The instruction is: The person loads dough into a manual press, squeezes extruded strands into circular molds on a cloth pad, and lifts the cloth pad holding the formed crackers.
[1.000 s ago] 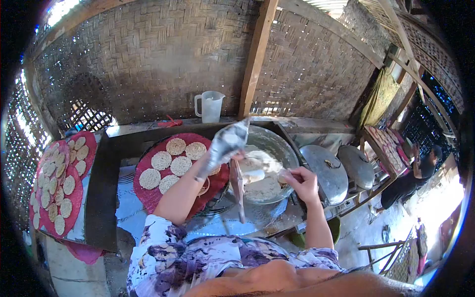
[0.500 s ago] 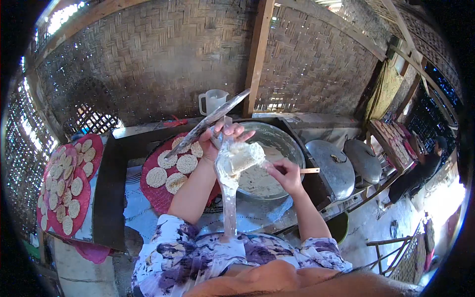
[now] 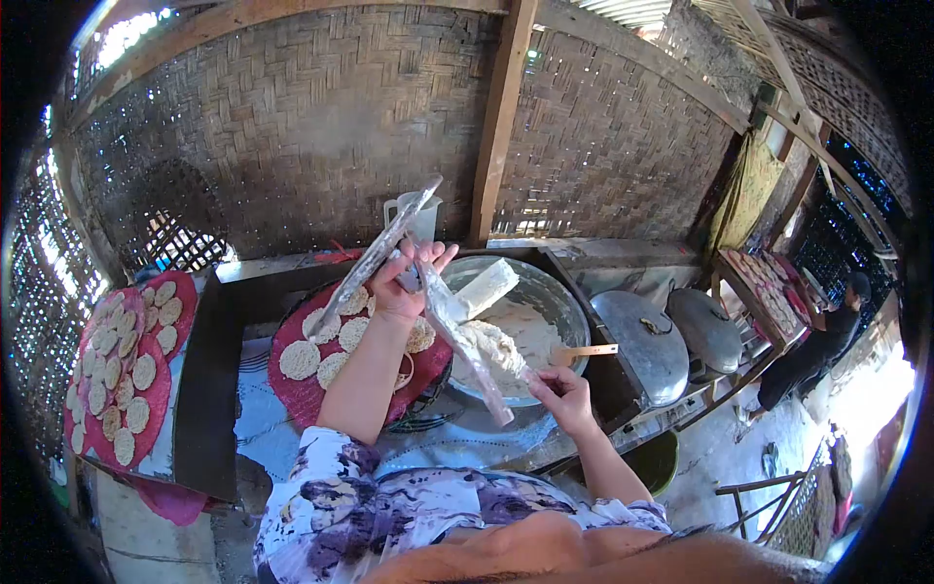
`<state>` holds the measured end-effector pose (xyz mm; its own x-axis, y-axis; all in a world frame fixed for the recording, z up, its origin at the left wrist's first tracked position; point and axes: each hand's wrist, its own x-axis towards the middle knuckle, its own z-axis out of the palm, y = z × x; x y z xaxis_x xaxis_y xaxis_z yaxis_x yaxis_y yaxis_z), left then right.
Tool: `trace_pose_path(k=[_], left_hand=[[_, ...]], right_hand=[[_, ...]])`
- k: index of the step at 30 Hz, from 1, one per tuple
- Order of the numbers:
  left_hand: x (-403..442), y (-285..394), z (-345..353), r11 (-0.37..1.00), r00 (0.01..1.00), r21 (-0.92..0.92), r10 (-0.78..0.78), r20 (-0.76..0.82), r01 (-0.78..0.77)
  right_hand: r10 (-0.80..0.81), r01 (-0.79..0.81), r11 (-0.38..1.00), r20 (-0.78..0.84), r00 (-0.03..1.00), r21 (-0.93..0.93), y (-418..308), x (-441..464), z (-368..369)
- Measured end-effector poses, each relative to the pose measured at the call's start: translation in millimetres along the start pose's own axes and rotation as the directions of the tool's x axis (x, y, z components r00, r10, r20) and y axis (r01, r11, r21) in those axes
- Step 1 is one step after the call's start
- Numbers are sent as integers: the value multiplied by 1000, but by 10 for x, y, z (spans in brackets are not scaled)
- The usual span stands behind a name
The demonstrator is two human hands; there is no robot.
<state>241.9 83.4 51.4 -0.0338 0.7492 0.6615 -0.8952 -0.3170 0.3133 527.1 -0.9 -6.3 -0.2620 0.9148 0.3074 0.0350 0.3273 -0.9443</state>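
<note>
Your left hand [image 3: 416, 275] is closed around the press [image 3: 446, 316], held above the worktop [image 3: 243, 292] between the tray [image 3: 292, 391] and the bowl [image 3: 553, 289]. One bar [image 3: 382, 257] of it slants from over the tray up toward the far edge; the other runs down toward the near edge, smeared with dough. A white tube [image 3: 488, 287] sticks out from that second bar, over the bowl. Your right hand [image 3: 564, 401] is by the bowl's near right rim, thumb and fingers pinched on the narrow end of a tool [image 3: 531, 376]. A lump of dough [image 3: 494, 346] hides the rest of it, so I cannot tell its shape. Your two hands are apart, with the dough between them.

The bowl sits at the worktop's right end, pale batter [image 3: 530, 326] in its bottom. A handle [image 3: 589, 350] lies across its right rim, just beyond your right hand. On the left, the tray bears pale cakes [image 3: 299, 360] on red cloth; your left forearm crosses above it. Past the worktop's left edge, more cakes crowd another red cloth [image 3: 146, 455], some overlapping. The jug [image 3: 425, 225] stands by the far edge, partly behind the slanting bar. Beyond the right edge are two lids [image 3: 637, 350], with a bucket [image 3: 664, 457] below the near right corner and another person [image 3: 827, 336] well apart, farther right
</note>
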Motion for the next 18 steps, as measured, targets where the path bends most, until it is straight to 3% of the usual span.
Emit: trace_pose_path(k=[3, 4, 6, 8, 10, 11, 12, 13, 14, 15, 17, 18], left_hand=[[35, 77, 59, 960, 992, 250, 124, 10, -123], [64, 112, 97, 882, 969, 407, 183, 167, -237], [7, 78, 214, 791, 995, 604, 92, 39, -97], [-58, 37, 341, 880, 995, 466, -85, -48, 97], [-64, -42, 529, 816, 996, 576, -80, 45, 40], [-119, -31, 698, 819, 986, 557, -169, 6, 137], [-145, -71, 717, 546, 973, 819, -27, 230, -178], [-161, -100, 747, 151, 881, 870, 12, 473, -469], [-167, -134, 805, 108, 855, 848, 43, 517, -518], [-135, -145, 851, -84, 708, 705, -4, 706, -704], [-150, -143, 744, -225, 666, 635, -101, 739, -739], [-139, -118, 700, -182, 698, 679, -64, 713, -711]], right_hand=[[119, -118, 993, -6, 993, 30, -102, 15, -90], [165, -165, 986, -7, 986, 25, -125, 31, -147], [259, -259, 966, -2, 966, 6, -193, 103, -221], [313, -313, 949, -1, 950, 31, -189, 140, -212], [326, -325, 945, -28, 945, 44, -201, 153, -172], [332, -330, 942, -39, 942, 50, -206, 164, -160], [305, -304, 952, -45, 951, 31, -191, 179, -152], [279, -279, 960, -48, 959, 12, -159, 195, -142], [253, -254, 967, -50, 966, -6, -139, 203, -134], [241, -241, 971, -41, 970, -1, -140, 207, -128], [216, -216, 976, -18, 976, 7, -151, 212, -120], [210, -210, 978, -42, 977, 6, -174, 240, -130]])
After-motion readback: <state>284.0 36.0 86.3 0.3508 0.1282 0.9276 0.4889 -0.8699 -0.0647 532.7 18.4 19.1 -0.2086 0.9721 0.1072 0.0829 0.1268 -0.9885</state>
